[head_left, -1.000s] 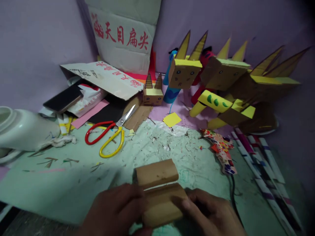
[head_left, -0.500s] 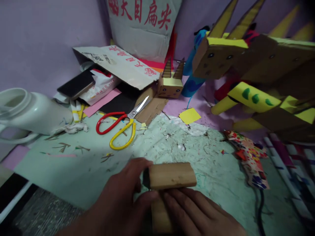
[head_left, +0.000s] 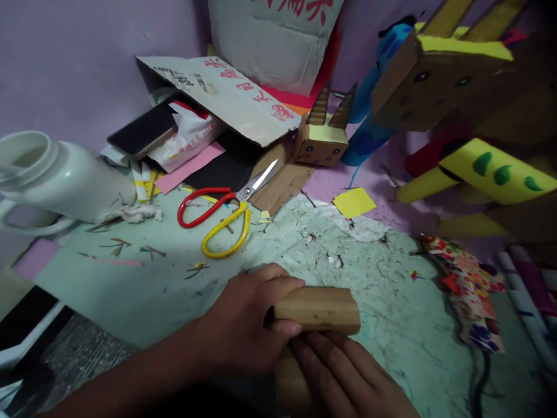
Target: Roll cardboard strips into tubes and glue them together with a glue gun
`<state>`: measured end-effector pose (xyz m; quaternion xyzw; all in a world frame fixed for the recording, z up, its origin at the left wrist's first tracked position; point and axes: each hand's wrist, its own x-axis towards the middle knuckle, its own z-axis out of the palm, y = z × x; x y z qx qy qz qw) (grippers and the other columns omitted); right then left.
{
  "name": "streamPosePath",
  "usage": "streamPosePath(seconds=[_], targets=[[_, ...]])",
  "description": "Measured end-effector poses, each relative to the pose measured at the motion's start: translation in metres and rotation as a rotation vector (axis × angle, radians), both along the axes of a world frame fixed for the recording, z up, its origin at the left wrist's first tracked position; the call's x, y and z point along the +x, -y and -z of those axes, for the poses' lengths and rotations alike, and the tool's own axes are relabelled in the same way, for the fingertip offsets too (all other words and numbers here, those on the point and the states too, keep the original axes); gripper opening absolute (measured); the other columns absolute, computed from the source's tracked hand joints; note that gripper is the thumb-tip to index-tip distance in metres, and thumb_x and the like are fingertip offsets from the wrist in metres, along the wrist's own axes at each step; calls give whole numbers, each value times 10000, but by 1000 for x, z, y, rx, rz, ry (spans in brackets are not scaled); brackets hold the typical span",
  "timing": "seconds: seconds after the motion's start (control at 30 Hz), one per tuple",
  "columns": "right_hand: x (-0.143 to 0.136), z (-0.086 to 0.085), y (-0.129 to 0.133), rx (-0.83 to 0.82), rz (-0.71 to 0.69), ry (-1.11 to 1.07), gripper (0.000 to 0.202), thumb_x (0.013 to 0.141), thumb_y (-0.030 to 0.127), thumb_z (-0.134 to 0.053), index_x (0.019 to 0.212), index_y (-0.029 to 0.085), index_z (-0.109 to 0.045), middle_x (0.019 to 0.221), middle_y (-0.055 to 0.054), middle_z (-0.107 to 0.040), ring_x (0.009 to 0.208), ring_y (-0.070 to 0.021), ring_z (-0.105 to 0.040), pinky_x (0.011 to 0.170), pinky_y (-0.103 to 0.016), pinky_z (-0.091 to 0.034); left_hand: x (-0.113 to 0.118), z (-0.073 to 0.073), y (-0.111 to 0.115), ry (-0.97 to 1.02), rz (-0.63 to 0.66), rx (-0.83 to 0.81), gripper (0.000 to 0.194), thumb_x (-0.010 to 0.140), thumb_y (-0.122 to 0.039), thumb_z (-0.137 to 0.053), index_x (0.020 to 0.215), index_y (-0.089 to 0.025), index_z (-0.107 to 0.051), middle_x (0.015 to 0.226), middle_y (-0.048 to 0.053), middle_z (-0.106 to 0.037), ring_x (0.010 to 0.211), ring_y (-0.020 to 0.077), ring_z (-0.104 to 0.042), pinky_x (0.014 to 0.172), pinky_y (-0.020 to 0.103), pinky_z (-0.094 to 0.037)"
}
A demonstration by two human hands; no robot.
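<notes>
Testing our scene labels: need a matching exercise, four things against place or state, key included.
1 upper brown cardboard tube
2 white wide-mouthed jug
3 metal scissors with red and yellow handles
4 small square of yellow paper

A blades over flat brown cardboard
B lying flat, right of the scissors
C pinched by left hand
D far left

Pairs: 1-C, 2-D, 3-A, 4-B

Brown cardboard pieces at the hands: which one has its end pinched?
The far piece: the left hand pinches its left end. The near piece lies partly under the right hand.
</notes>
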<state>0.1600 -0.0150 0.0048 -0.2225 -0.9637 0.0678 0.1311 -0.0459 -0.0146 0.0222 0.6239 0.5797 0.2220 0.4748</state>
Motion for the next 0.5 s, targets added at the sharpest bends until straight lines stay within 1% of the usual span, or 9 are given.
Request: streamPosePath(seconds=[0.1, 0.17, 0.3, 0.4, 0.5], targets=[[-2, -3, -3, -28, 10, -25, 365, 997, 188, -278, 1068, 163, -635, 940, -14, -756, 808, -165, -684, 733, -277, -538, 1, 0, 1, -18, -11, 10, 406, 762, -270, -623, 1160, -195, -601, 1092, 67, -625, 925, 227, -588, 806, 354, -464], [-3, -4, -4, -43, 3, -29, 380, 995, 160, -258, 1064, 157, -631, 926, -14, -756, 792, -161, -681, 720, -272, -533, 2, 0, 1, -27, -12, 10, 402, 767, -273, -614, 1161, -195, -594, 1098, 69, -623, 923, 232, -590, 798, 361, -468], [-3, -2, -4, -54, -4, -57, 338, 987, 203, -313, 1067, 154, -638, 901, -22, -759, 767, -163, -677, 704, -277, -528, 2, -3, 0, -49, -4, 7, 388, 774, -256, -588, 1158, -198, -588, 1078, 65, -624, 892, 232, -597, 775, 361, -474], [-4, 1, -3, -68, 5, -74, 354, 984, 230, -311, 1035, 156, -653, 884, -27, -760, 758, -170, -674, 700, -286, -529, 2, -4, 0, -73, 13, -4, 399, 767, -238, -583, 1164, -204, -579, 1083, 61, -622, 885, 233, -597, 777, 364, -478], [-4, 3, -3, -70, 4, -77, 350, 981, 205, -298, 1043, 164, -641, 901, -18, -758, 772, -168, -674, 718, -282, -522, 2, -3, 0, -79, 23, 14, 408, 759, -220, -585, 1165, -191, -571, 1086, 59, -616, 894, 232, -595, 784, 369, -479]])
